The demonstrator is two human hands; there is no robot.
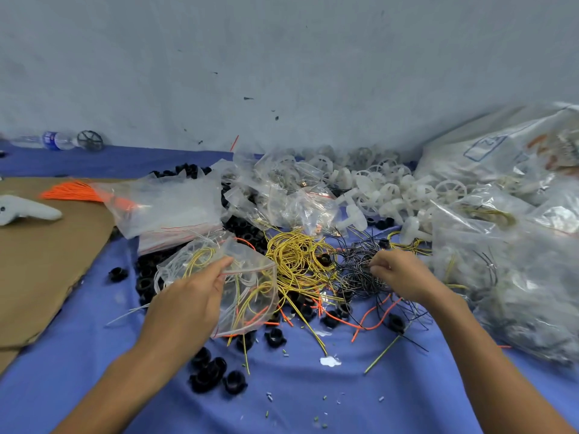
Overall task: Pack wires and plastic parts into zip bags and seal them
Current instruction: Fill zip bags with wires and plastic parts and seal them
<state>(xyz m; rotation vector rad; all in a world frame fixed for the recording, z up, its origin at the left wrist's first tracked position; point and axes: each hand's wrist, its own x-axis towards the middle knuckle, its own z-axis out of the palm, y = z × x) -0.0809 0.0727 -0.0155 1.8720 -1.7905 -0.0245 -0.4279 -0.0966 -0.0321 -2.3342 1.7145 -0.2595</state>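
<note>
Zip bag (247, 289), mouth open, some wires inside, over cloth (282, 399), just left of yellow wires (297, 261); rim pinched between left hand (191, 296) thumb and fingers; right hand (398, 274) fingers curled into black wires (355, 272), pinching strands.

Middle of the cloth (313, 402): a wire heap (297, 261), with a second tangle (357, 270) touching its right side. The left hand (191, 296) holds the zip bag (247, 286) by its mouth just left of the heap, wires inside it. The right hand (401, 274) pinches into the tangle. Behind the zip bag lies a stack of bags (169, 208); behind the heap, wheel parts (391, 189) reach the wall. Filled bags (517, 277) pile up at right. Cardboard (47, 261) lies far left, a bottle (47, 140) behind it. Loose caps (213, 371) sit in front, between the arms.
</note>
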